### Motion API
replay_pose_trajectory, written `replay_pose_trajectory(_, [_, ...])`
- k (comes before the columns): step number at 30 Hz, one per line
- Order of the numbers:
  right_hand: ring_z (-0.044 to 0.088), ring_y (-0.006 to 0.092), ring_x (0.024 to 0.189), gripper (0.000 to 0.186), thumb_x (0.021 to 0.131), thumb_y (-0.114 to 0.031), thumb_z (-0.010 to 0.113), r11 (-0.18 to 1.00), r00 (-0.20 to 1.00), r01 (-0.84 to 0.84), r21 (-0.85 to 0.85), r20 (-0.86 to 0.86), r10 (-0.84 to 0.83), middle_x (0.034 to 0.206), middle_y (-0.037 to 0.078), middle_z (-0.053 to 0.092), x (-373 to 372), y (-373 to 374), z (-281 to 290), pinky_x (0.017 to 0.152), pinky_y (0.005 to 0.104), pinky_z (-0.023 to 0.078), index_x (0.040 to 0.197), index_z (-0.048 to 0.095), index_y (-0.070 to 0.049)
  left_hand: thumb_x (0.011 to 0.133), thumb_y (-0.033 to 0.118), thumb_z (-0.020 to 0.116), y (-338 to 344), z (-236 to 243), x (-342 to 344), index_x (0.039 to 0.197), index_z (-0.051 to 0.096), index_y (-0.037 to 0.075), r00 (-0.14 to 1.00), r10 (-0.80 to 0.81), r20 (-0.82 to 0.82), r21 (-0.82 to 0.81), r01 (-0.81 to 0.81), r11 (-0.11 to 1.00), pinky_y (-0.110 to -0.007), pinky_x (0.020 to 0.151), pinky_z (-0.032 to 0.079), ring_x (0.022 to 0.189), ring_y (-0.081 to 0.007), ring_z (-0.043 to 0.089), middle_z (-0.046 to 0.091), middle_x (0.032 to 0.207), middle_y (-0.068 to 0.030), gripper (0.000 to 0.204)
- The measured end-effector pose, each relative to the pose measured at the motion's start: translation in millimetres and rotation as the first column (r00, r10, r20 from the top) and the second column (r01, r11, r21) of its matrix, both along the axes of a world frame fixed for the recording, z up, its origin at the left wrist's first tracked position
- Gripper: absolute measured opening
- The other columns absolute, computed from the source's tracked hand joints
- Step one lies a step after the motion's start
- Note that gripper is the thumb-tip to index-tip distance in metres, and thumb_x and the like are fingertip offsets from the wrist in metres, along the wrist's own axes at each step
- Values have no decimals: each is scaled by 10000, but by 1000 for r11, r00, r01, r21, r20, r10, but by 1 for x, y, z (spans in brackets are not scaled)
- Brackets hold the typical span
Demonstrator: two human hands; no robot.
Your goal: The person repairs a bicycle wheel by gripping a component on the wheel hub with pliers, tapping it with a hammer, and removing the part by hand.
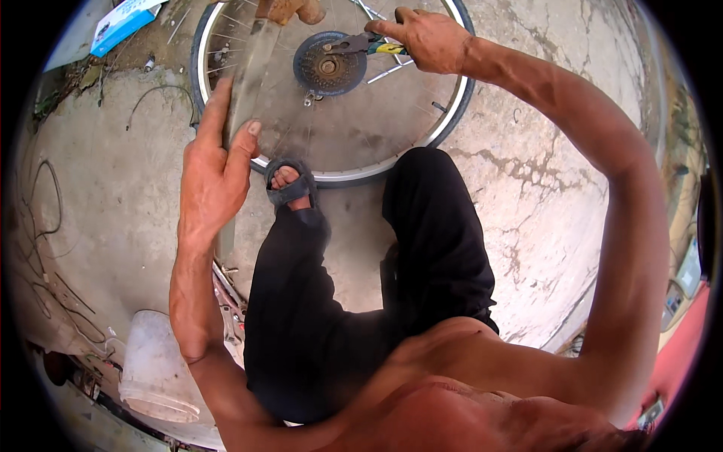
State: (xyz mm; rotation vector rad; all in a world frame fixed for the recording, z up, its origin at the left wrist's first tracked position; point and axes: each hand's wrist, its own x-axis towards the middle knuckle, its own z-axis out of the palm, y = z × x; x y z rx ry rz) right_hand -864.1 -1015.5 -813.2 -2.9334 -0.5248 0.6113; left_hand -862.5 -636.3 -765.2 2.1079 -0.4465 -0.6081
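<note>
A bicycle wheel [348,179] lies flat on the ground in front of me, with a dark sprocket cluster [329,75] at its hub. My right hand [431,41] is closed around the yellow-and-green handles of a pair of pliers [352,45]. The pliers' jaws reach over the upper part of the sprockets; whether they grip a small piece there I cannot tell. In my left hand [215,166] is what looks like a hammer [258,68], its pale handle blurred between thumb and forefinger. Its rusty head, at the top edge, is partly cut off.
My sandalled foot [290,183] touches the near rim. A white bucket [157,365] stands at lower left, with loose wires [45,218] along the left side. A blue-and-white box [124,26] lies at far left. Cracks run through the concrete floor [527,173] at right.
</note>
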Motion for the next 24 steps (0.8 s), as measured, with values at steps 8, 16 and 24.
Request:
replay_pose_trajectory(8, [684, 391, 939, 575, 923, -35, 644, 994, 993, -72, -86, 90, 80, 1075, 227, 627, 2, -6, -20, 743, 473, 571, 1440, 502, -241, 1062, 214, 610, -3, -29, -3, 1609, 340, -17, 995, 21, 94, -59, -15, 998, -281, 604, 474, 664, -133, 577, 643, 877, -87, 653])
replay_pose_trajectory(16, [691, 400, 953, 562, 928, -33, 646, 998, 997, -23, -60, 70, 27, 1079, 243, 632, -3, 3, -5, 748, 475, 574, 1426, 498, -246, 1052, 190, 616, -16, 42, 19, 1585, 393, -17, 983, 169, -78, -215, -182, 960, -248, 490, 406, 525, -84, 508, 633, 782, -62, 614])
replay_pose_trajectory(24, [734, 384, 1024, 612, 975, -51, 698, 984, 999, -15, -176, -38, 9, 1175, 254, 647, -8, 12, -19, 780, 417, 636, 1510, 479, -251, 1043, 202, 631, 0, -36, 18, 1620, 377, 23, 998, -33, -54, 75, 37, 997, -259, 501, 409, 607, -87, 511, 605, 815, -42, 655])
